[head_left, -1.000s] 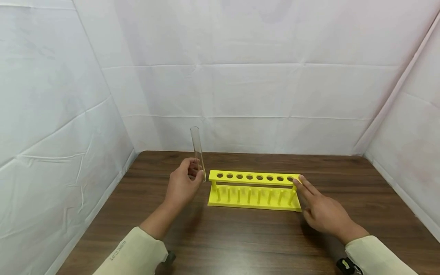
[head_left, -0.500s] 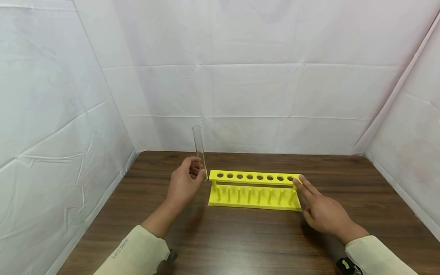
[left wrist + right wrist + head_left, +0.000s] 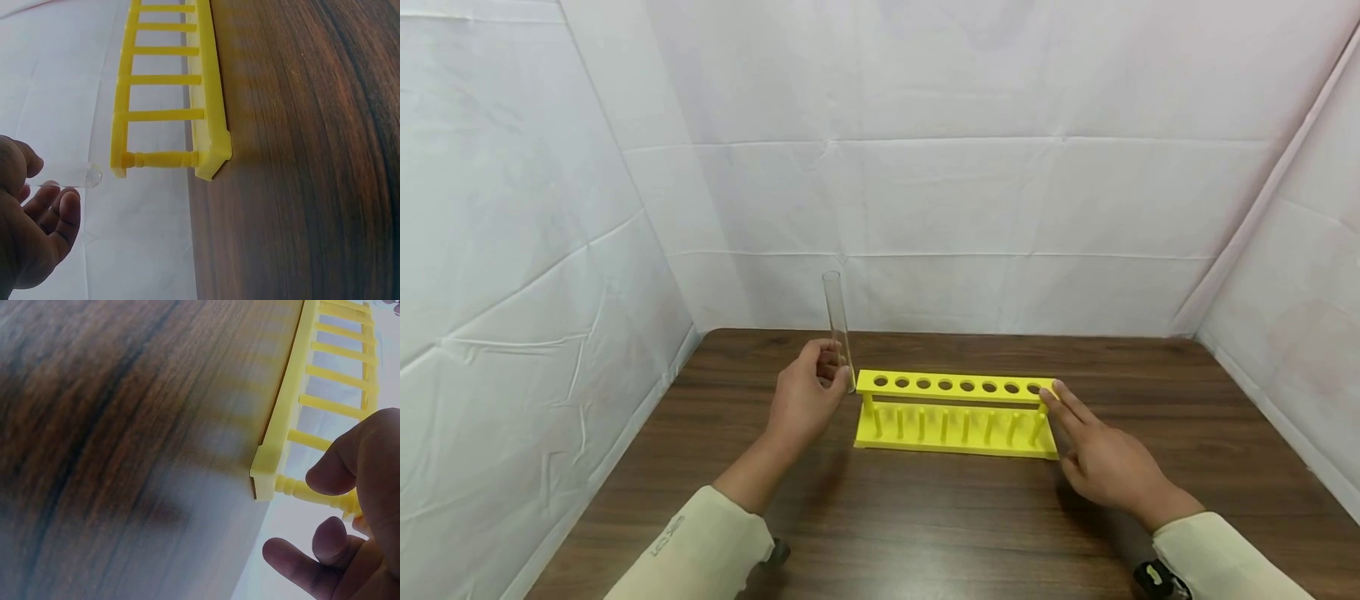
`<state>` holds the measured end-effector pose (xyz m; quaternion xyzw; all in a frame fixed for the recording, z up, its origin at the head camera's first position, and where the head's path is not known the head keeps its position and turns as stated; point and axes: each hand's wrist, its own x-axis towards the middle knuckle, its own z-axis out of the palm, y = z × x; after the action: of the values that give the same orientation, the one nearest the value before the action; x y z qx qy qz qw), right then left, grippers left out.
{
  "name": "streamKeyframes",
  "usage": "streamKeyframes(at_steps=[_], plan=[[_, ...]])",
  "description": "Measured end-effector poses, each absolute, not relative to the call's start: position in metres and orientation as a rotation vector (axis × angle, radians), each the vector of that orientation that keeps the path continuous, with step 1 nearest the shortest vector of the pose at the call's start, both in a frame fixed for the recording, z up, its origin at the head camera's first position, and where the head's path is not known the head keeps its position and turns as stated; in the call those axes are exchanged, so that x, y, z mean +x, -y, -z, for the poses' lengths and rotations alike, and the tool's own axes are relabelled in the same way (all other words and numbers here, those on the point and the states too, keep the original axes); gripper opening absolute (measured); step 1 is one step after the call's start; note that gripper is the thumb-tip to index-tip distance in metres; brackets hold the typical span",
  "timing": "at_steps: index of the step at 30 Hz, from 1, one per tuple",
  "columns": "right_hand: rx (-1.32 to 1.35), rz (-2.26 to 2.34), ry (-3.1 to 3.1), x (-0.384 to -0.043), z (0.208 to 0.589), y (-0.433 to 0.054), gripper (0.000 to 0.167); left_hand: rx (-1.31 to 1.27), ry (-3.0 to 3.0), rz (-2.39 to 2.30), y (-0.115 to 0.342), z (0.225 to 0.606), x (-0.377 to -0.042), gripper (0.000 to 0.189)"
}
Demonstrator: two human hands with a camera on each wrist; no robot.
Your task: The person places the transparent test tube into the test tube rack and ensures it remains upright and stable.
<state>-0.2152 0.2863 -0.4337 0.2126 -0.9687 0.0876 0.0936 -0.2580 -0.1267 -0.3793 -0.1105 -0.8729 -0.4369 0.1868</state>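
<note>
A clear glass test tube point(image 3: 836, 308) stands nearly upright, leaning slightly, with my left hand point(image 3: 807, 392) pinching its lower part between thumb and fingers. Its rounded bottom shows in the left wrist view, where the tube point(image 3: 92, 175) is a short way from the top bar of the yellow test tube rack point(image 3: 212, 94). The rack point(image 3: 955, 387) has a row of holes above and a row of pegs on its base; no tube is in it. My right hand point(image 3: 1108, 458) rests straight fingers on the rack's right end; in the right wrist view the thumb point(image 3: 334, 469) is near the end post.
The rack stands on a dark wood-grain table point(image 3: 955, 525). White creased cloth point(image 3: 925, 192) encloses the back and both sides. A dark device point(image 3: 1157, 577) is on the right wrist, by the sleeve.
My left hand and the test tube have shifted slightly right and up, toward the rack's left end. The right hand and the rack have stayed nearly still.
</note>
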Motion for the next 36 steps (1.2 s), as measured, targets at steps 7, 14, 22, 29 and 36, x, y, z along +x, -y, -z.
streamKeyframes(at_steps=[7,14,22,29,36], plan=[[0.615,-0.262,2.878,-0.2153,0.4339,-0.2848,0.089,-0.308,2.471,1.241,0.1250,0.3791,-0.2597,0.034],[0.615,-0.268,2.877,-0.2140,0.4343,-0.2834,0.089,-0.297,2.477,1.248,0.1229,0.3809,-0.2619,0.032],[0.609,-0.275,2.875,-0.2154,0.4364,-0.2819,0.088,-0.300,2.466,1.240,0.1194,0.3805,-0.2615,0.035],[0.612,-0.303,2.872,-0.2153,0.4383,-0.2790,0.089,-0.323,2.449,1.246,0.1185,0.3807,-0.2612,0.035],[0.615,-0.286,2.866,-0.2154,0.4380,-0.2782,0.090,-0.323,2.447,1.253,0.1201,0.3805,-0.2621,0.036]])
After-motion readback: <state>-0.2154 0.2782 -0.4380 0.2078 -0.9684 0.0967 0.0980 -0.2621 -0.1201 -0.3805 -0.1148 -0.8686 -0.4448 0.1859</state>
